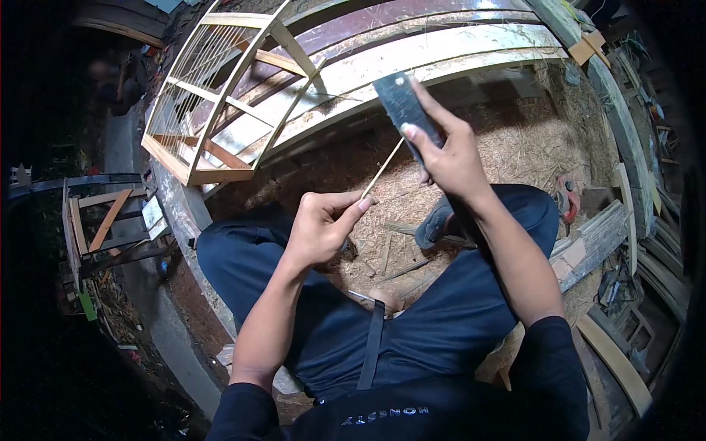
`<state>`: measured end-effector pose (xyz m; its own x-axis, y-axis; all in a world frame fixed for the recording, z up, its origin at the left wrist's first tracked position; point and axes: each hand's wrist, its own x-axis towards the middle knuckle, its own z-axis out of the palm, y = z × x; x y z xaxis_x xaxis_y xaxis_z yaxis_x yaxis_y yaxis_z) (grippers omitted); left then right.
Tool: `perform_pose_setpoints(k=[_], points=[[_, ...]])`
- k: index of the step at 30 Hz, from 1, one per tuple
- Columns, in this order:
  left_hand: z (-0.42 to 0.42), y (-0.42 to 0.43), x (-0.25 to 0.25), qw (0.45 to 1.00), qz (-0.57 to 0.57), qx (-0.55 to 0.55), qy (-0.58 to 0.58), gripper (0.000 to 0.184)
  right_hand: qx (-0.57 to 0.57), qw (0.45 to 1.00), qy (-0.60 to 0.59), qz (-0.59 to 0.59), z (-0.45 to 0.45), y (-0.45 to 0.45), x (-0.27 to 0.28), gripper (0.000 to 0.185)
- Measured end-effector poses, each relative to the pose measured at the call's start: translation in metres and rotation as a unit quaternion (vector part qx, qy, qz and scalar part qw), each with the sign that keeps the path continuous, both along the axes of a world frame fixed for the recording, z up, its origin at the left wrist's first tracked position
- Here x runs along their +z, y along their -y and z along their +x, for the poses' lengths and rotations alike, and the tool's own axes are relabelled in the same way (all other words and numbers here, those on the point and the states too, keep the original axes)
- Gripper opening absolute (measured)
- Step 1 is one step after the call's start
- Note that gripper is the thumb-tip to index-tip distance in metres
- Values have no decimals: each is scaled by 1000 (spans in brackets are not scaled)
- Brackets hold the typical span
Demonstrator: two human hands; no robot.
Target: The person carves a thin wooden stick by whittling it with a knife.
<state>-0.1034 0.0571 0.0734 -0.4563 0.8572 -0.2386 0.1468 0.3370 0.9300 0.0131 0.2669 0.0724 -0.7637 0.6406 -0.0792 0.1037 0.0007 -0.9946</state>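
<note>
Leftward, slatted wooden frame (220, 99) stands near plank edge; left hand (323, 226) pinches thin stick (384, 170), tip meeting dark flat blade (406, 110) gripped in right hand (450, 158); shavings-covered ground (390, 213) below, open between knees.

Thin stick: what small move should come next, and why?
Probably ease the thin stick toward the body with the left hand, the right hand held steady. The left fingertips pinch its near end, and its far end meets the dark flat tool in the right hand; I can't tell whether it is caught there.
</note>
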Motion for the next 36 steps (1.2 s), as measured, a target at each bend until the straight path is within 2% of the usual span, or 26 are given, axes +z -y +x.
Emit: perform_pose_setpoints(k=[3, 6, 8, 10, 11, 12, 14, 16, 17, 20, 21, 22, 23, 26, 27, 28, 29, 32, 36], points=[[-2, 9, -2, 999, -23, -8, 25, 22, 53, 998, 9, 13, 5, 5, -5, 63], [-1, 10, -4, 1000, -16, -15, -1, 23, 23, 999, 9, -47, 2, 1, -2, 62], [0, 3, 0, 1000, -5, -8, 0, 23, 9, 999, 9, -32, -1, 4, -6, 61], [1, 1, -2, 1000, 4, -2, 2, 23, 72, 993, -55, 79, -3, 16, -13, 61], [0, 3, -5, 1000, -9, -6, 0, 23, 95, 995, -3, 14, 4, 16, -9, 61], [-2, 5, -6, 1000, -24, -12, -3, 22, 95, 995, -5, 11, 3, 11, -4, 61], [-2, 4, -3, 1000, -18, -16, -13, 22, 14, 1000, 4, -26, 1, 2, 1, 61], [0, 0, -1, 999, -19, 1, -34, 22, 19, 1000, 1, -12, -4, 4, -11, 62], [2, -1, -3, 999, -17, 3, -33, 22, 38, 988, -73, 132, -8, 11, -37, 63], [1, 0, -4, 1000, 9, 13, -17, 22, 84, 969, -96, 212, -4, 13, -26, 64], [2, 0, 0, 1000, -2, 18, 1, 22, 54, 994, -16, 94, -1, 8, -6, 63], [2, -2, 2, 999, -8, 26, 19, 22, 28, 999, 22, 26, -2, 4, 1, 63], [2, -1, 0, 999, -6, 27, 20, 22, 21, 999, 31, 20, -1, 5, -3, 63], [1, -1, -7, 999, -26, 30, 20, 23, 74, 977, -64, 187, -2, 18, -29, 63], [1, 0, -9, 999, -10, 37, 17, 23, 104, 986, -6, 130, 1, 21, -22, 64], [1, 1, -10, 999, 4, 43, 14, 23, 102, 987, -9, 127, 0, 19, -12, 64], [2, 1, -8, 999, -1, 41, 14, 23, 61, 996, 27, 51, -1, 14, -2, 64], [2, -4, -2, 999, -5, 41, -5, 24, 9, 996, -12, 94, -4, 7, -15, 63], [-3, 10, -5, 998, -52, 23, -4, 25, 63, 990, 0, 124, -2, 10, -18, 62]])
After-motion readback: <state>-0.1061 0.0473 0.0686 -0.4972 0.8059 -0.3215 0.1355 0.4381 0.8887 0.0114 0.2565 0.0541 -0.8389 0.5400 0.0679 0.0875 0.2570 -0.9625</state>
